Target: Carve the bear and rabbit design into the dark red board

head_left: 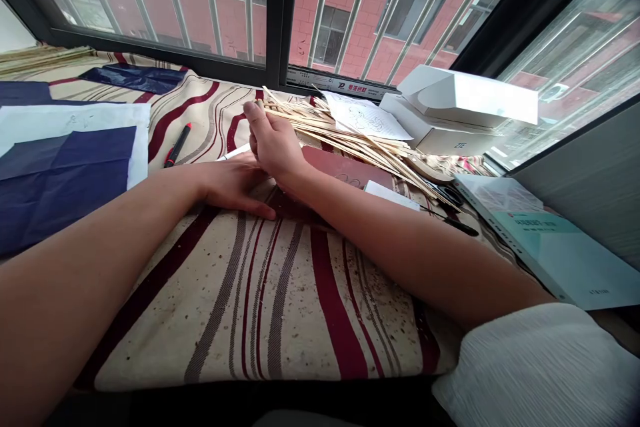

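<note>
Right hand (273,143) | gripping | pale wooden sticks (340,137) (loose, splayed bundle)

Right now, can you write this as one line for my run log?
left hand: flat on striped cloth | right hand: gripping thin wooden sticks

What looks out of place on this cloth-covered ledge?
The white box lid sits skewed on its ZTE box instead of closed, and the thin wooden strips in the right hand splay out untidily across the paper sheet.
</note>
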